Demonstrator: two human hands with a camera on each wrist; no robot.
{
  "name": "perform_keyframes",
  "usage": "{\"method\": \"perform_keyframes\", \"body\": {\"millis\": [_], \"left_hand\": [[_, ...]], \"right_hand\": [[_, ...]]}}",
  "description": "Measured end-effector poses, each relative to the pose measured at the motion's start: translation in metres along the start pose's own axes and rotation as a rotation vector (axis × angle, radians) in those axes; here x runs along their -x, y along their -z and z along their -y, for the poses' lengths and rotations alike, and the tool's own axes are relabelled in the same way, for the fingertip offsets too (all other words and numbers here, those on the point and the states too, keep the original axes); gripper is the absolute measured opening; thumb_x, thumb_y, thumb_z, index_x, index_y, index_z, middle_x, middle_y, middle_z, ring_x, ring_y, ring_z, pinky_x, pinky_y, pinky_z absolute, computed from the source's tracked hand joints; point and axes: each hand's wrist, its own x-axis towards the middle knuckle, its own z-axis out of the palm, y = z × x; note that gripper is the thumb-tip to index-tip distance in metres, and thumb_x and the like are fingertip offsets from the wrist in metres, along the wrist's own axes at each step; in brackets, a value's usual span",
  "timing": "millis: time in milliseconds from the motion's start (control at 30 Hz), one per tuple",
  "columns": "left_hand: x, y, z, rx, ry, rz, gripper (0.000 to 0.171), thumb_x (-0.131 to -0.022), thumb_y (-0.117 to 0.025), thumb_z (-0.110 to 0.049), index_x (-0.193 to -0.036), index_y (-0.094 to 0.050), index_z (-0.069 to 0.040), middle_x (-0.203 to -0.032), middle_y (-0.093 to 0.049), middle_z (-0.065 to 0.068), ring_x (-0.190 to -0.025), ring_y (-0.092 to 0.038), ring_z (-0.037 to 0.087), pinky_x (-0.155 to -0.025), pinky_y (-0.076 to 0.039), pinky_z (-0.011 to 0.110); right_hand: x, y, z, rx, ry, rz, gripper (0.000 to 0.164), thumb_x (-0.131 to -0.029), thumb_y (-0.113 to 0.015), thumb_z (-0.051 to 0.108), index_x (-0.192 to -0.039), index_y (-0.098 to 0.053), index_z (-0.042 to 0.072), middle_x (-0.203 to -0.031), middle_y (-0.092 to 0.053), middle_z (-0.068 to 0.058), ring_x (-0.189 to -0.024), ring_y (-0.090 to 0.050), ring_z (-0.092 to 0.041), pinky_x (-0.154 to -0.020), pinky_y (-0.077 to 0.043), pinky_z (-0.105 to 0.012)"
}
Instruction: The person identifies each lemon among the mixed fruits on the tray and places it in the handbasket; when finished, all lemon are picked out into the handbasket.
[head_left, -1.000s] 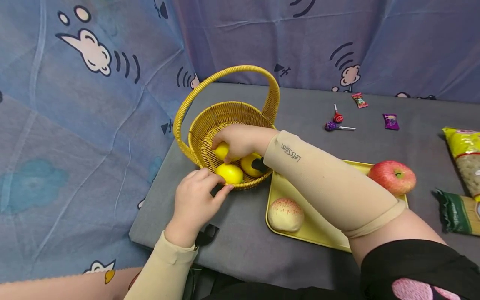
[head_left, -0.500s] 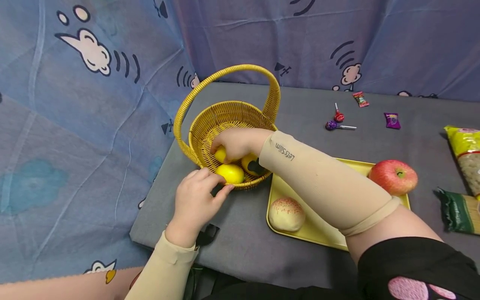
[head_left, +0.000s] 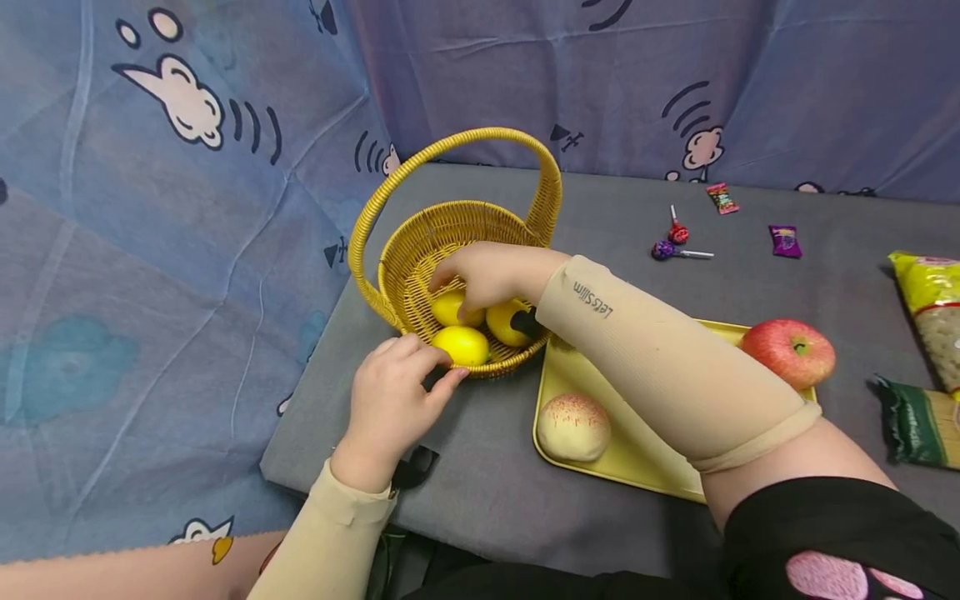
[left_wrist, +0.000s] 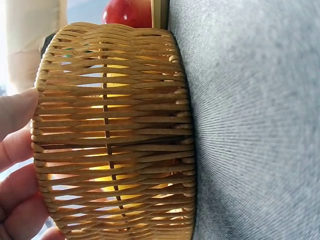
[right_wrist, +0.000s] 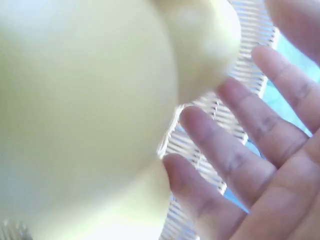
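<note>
A yellow wicker basket with a tall arched handle stands on the grey table. Three lemons lie in its near part: one lemon by the front rim, one lemon behind it, one lemon at the right, partly covered by a black wrist mount. My left hand pinches the front rim between thumb and fingers; the left wrist view has the fingers at that woven edge. Inside the basket my right hand is over the rear lemon. Its fingers are spread and loosely bent in the right wrist view.
Right of the basket, a yellow tray bears a peach-like bun and a red apple. Two lollipops and wrapped candies lie farther back. Packaged foods sit at the right edge. Patterned cloth hangs behind.
My right hand has lifted slightly and shifted right, its fingers loosening from the rear lemon, which now shows more fully. The left hand stays at the basket rim.
</note>
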Motion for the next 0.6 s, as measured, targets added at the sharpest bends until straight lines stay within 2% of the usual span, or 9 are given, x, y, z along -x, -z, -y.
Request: {"method": "perform_keyframes", "body": {"millis": [167, 367, 600], "left_hand": [[-0.002, 0.000, 0.002, 0.002, -0.009, 0.012, 0.024, -0.084, -0.084, -0.040, -0.087, -0.076, -0.017, -0.080, -0.062, -0.002, -0.068, -0.055, 0.019, -0.063, -0.048, 0.034], [-0.004, 0.001, 0.006, -0.002, -0.019, 0.028, 0.023, -0.085, -0.083, -0.038, -0.086, -0.076, -0.016, -0.080, -0.062, -0.002, -0.067, -0.053, 0.018, -0.063, -0.047, 0.033], [-0.001, 0.002, 0.010, -0.031, -0.032, 0.040, 0.022, -0.085, -0.083, -0.036, -0.086, -0.076, -0.016, -0.078, -0.060, -0.002, -0.065, -0.052, 0.018, -0.061, -0.046, 0.033]], "right_hand": [[0.023, 0.006, -0.009, -0.020, 0.044, -0.062, 0.055, -0.088, -0.079, 0.019, -0.140, -0.061, 0.021, -0.142, -0.058, 0.002, -0.132, -0.052, -0.023, -0.111, -0.039, -0.042], [0.063, 0.009, -0.010, -0.052, 0.099, -0.143, 0.054, -0.088, -0.080, 0.019, -0.139, -0.062, 0.022, -0.140, -0.060, 0.005, -0.131, -0.053, -0.021, -0.111, -0.039, -0.043], [0.115, -0.002, -0.013, -0.090, 0.164, -0.263, 0.053, -0.084, -0.084, 0.018, -0.134, -0.065, 0.024, -0.138, -0.061, 0.005, -0.130, -0.053, -0.018, -0.111, -0.041, -0.043]]}}
